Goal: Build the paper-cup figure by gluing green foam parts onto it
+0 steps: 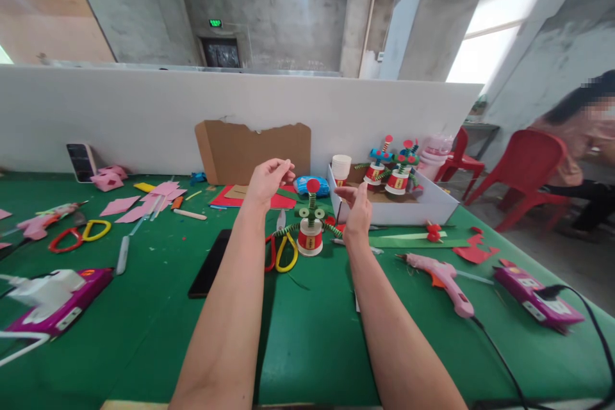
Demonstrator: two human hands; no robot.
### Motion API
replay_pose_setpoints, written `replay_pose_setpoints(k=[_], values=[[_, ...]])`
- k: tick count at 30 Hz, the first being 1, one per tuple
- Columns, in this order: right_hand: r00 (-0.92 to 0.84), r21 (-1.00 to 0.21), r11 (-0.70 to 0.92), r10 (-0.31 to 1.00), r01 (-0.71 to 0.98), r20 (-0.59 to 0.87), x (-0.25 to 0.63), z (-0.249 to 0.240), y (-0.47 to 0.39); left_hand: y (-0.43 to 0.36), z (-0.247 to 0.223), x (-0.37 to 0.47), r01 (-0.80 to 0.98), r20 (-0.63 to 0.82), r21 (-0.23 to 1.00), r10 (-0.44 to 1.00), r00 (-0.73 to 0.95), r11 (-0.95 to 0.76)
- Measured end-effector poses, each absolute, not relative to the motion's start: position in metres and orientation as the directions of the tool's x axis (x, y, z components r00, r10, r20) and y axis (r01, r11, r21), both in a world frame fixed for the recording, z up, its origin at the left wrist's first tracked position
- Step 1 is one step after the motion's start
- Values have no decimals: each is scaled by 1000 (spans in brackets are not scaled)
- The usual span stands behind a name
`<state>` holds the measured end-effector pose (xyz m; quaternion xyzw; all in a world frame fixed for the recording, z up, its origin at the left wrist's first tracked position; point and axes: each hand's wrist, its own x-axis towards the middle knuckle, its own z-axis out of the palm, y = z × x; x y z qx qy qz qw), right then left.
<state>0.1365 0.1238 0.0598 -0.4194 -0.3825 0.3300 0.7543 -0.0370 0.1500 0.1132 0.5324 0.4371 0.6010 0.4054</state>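
Note:
A small figure made from a red and white paper cup stands upright on the green table, with coiled green paper arms, two pale round eyes and a red disc on top. My left hand hovers to its upper left, fingers loosely bent, with nothing visible in them. On the other side, my right hand is raised beside the figure's coiled arm, fingers apart and pointing left; it appears to hold nothing. Just left of the cup lie scissors with red and yellow handles. Behind the figure sits a blue packet.
A white box holds similar cup figures and stacked cups. Right lie a pink glue gun and purple power strip. Left are a black phone, another glue gun, scissors and pink paper. A person sits far right.

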Motion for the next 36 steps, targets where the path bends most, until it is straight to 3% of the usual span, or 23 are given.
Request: replay_pose_setpoints(k=[15, 22, 25, 28, 32, 36], values=[[538, -874, 461, 782, -157, 315, 141, 58, 126, 155, 112, -42, 49, 349, 937, 922, -168, -346], [633, -873, 482, 699, -72, 333, 149, 52, 130, 159, 110, -51, 228, 430, 900, 845, -319, -372], [646, -893, 450, 679, 7, 347, 151, 51, 130, 169, 99, -56, 408, 416, 853, 897, -151, -327], [665, -914, 406, 679, 11, 310, 153, 52, 122, 183, 84, -55, 537, 350, 746, 918, 186, -394], [627, -931, 353, 705, 93, 330, 161, 51, 84, 196, 65, -46, 437, 177, 731, 763, 621, -525], [440, -919, 288, 812, 270, 383, 172, 38, 24, 207, 52, -32, 378, 103, 761, 674, 731, -527]])
